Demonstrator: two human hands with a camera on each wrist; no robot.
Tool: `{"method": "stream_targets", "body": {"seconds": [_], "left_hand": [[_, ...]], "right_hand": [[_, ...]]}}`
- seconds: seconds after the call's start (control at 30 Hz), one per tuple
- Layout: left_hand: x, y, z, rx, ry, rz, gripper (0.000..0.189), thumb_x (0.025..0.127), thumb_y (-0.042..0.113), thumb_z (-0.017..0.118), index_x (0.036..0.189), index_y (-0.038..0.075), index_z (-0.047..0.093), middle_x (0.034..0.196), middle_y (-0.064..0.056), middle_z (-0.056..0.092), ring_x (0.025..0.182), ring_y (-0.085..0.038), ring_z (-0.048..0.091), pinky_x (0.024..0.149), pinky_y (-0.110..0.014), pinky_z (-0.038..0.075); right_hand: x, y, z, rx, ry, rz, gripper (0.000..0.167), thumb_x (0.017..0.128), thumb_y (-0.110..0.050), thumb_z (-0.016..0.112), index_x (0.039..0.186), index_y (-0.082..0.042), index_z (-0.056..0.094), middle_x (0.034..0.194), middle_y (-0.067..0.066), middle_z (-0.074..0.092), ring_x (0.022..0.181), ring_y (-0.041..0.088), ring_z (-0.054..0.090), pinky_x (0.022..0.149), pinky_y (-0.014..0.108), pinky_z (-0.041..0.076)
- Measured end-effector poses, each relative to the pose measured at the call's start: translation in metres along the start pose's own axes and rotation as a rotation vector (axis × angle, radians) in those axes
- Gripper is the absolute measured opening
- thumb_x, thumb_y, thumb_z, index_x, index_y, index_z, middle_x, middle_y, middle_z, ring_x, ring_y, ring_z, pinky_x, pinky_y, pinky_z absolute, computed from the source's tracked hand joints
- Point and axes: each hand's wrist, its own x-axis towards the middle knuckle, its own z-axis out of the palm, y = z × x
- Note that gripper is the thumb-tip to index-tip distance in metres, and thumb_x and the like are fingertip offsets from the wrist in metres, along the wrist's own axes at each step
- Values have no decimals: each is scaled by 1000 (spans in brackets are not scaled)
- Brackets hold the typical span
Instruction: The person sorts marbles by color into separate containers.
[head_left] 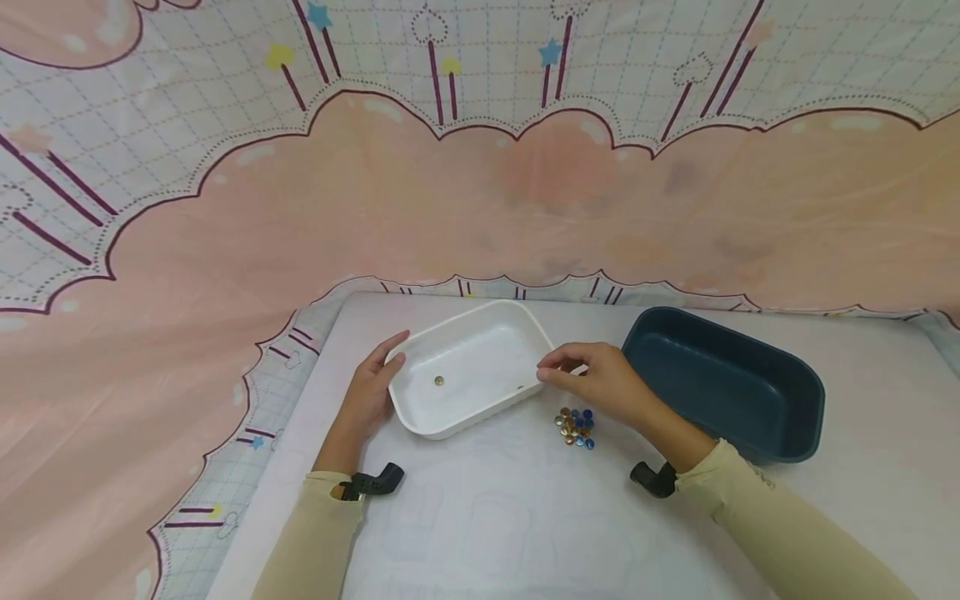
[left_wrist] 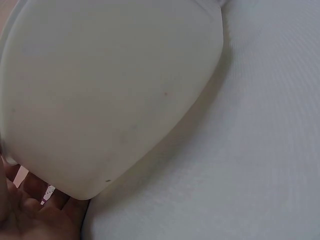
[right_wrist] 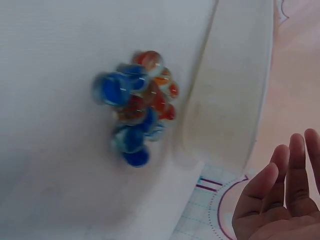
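At centre frame I see the left hand (head_left: 366, 392) gripping the white tray (head_left: 480, 354), apparently to steady it; the right hand (head_left: 600, 385), loosely open, is at its right end, near clustered marbles (head_left: 577, 423).

A white tray (head_left: 480, 354) bars nine o'clock of my right hand (head_left: 592, 379), a dark blue tub (head_left: 712, 367) three, and clustered marbles (head_left: 576, 422) near seven; I find passage at twelve, between the containers, and free table (head_left: 487, 521) beyond the marbles.
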Motion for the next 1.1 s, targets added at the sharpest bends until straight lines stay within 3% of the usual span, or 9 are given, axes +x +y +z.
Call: {"method": "stream_targets", "body": {"seconds": [0.23, 0.43, 0.67, 1.1], "left_hand": [[0, 1, 0, -6, 2, 0, 47, 108, 26, 52, 154, 23, 46, 161, 2, 43, 146, -23, 46, 103, -17, 51], [1, 0, -1, 10, -1, 18, 47, 108, 25, 51, 155, 21, 45, 162, 1, 41, 147, -24, 45, 104, -16, 50], [0, 0, -1, 6, -8, 11, 48, 108, 26, 51, 155, 22, 44, 162, 1, 42, 146, -25, 46, 102, -16, 51], [0, -1, -1, 5, -6, 10, 47, 108, 26, 51, 155, 23, 45, 162, 1, 42, 146, -25, 46, 102, -18, 52]], "right_hand": [[-8, 13, 4, -33, 4, -40, 16, 94, -33, 75, 106, -23, 79, 92, -7, 73, 91, 16, 64, 81, 32, 58], [-13, 26, 10, -50, -19, 4, 23, 94, -37, 74, 109, -20, 79, 93, -8, 73, 93, 15, 66, 81, 29, 59], [-17, 33, 14, -78, -8, 41, 18, 93, -38, 75, 103, -24, 79, 91, -8, 73, 92, 15, 67, 79, 29, 59], [-18, 41, 17, -126, -21, 63, 19, 92, -29, 76, 105, -15, 79, 87, -4, 73, 82, 14, 61, 65, 27, 52]]}}
